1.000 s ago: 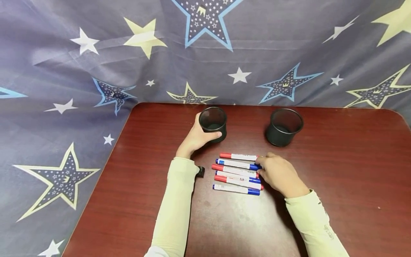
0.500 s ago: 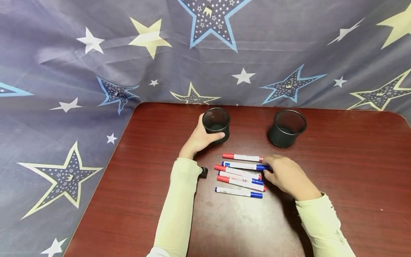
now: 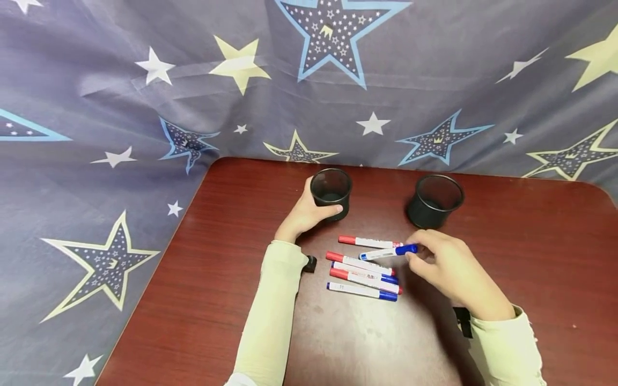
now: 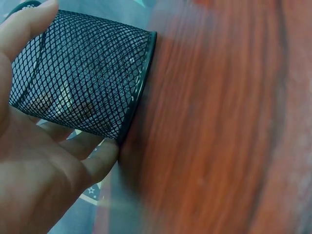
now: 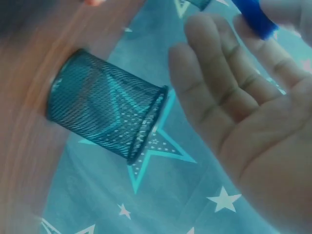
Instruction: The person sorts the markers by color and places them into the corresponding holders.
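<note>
Lifted since the earlier frame, the white marker [image 3: 386,252] with the blue cap has left its place among the others and now slants from the right hand [image 3: 446,262]; the left hand [image 3: 309,212] remains at the left cup [image 3: 332,187]. Right hand: thumb and index finger pinch the marker's capped end, while the other 3 fingers extend, slightly bent, as seen in the right wrist view. Whether the marker's far end touches the table [image 3: 521,257] cannot be told. Left hand: partly spread around the black mesh wall, thumb on the near side, fingers curled about the cup, which stands upright. Between the hands, toward the viewer from the cups, 5 further markers lie roughly parallel: 3 red-capped markers [image 3: 365,281] and 2 blue-capped markers [image 3: 362,291]. Right cup [image 3: 429,215]: also black mesh, upright on the table, beyond the right hand and well apart from the left cup. Behind the table hangs grey-blue star-print fabric [image 3: 309,107]. Both forearms wear pale sleeves [image 3: 263,316].
</note>
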